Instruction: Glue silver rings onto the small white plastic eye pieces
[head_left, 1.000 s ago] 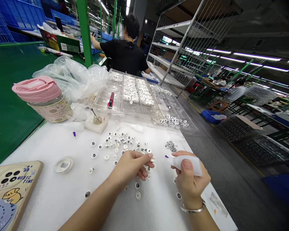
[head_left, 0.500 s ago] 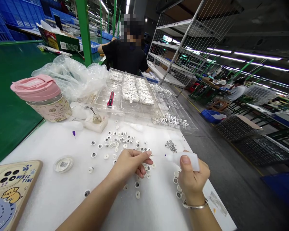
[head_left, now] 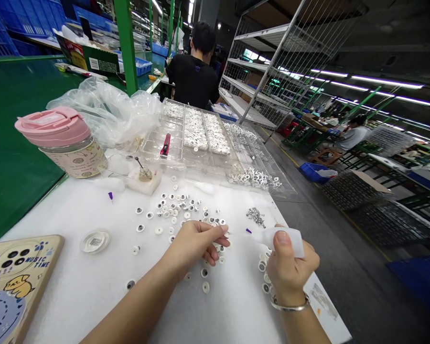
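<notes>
In the middle of the white tabletop (head_left: 93, 286), my left hand (head_left: 198, 241) has thumb and index finger pinched together. Whatever sits at those fingertips is too small to make out. To the right, my right hand (head_left: 290, 265) is wrapped round a white squeeze bottle (head_left: 294, 241), its thumb on top. The bottle's purple tip (head_left: 248, 231) points left toward my left fingertips, apart from them. Small round white pieces (head_left: 172, 208), several with dark centres, lie scattered beyond and around my left hand. Beyond the bottle is a heap of tiny metal pieces (head_left: 255, 217).
Clear compartment trays (head_left: 154, 153) hold white and metal parts and a red cutter (head_left: 166, 144). A pink-lidded cup (head_left: 71, 157), a plastic bag (head_left: 107, 112) and a phone (head_left: 32, 272) stand or lie leftward. A person (head_left: 195, 79) sits beyond, near a wire rack (head_left: 258, 79).
My right hand and the bottle have moved slightly right, so the purple tip is a little farther from my left hand. My left hand has barely moved.
</notes>
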`<state>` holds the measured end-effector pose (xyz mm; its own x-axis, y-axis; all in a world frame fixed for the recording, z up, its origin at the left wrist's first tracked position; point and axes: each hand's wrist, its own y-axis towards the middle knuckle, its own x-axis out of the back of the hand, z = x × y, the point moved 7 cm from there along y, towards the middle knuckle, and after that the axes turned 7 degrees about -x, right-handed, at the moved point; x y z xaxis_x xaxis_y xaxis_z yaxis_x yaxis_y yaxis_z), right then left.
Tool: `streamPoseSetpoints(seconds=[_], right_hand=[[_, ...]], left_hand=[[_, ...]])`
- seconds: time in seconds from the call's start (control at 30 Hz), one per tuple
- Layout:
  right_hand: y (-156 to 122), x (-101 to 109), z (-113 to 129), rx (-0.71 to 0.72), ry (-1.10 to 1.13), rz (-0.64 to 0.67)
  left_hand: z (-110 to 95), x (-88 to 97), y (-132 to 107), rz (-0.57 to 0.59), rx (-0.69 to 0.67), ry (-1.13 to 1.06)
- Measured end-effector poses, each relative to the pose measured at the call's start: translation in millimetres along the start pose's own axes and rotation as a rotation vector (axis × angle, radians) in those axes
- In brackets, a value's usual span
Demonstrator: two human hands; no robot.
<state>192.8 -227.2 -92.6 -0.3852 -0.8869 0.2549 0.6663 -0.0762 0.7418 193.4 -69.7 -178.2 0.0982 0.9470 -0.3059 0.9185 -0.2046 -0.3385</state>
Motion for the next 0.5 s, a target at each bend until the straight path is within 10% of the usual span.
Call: streamPoseSetpoints(seconds=[0.5], right_hand=[[-1.5,0.3,3.6,0.019,0.033,-0.044]], left_hand=[[0.6,1.6,-0.1,-0.028,0.016,0.035]])
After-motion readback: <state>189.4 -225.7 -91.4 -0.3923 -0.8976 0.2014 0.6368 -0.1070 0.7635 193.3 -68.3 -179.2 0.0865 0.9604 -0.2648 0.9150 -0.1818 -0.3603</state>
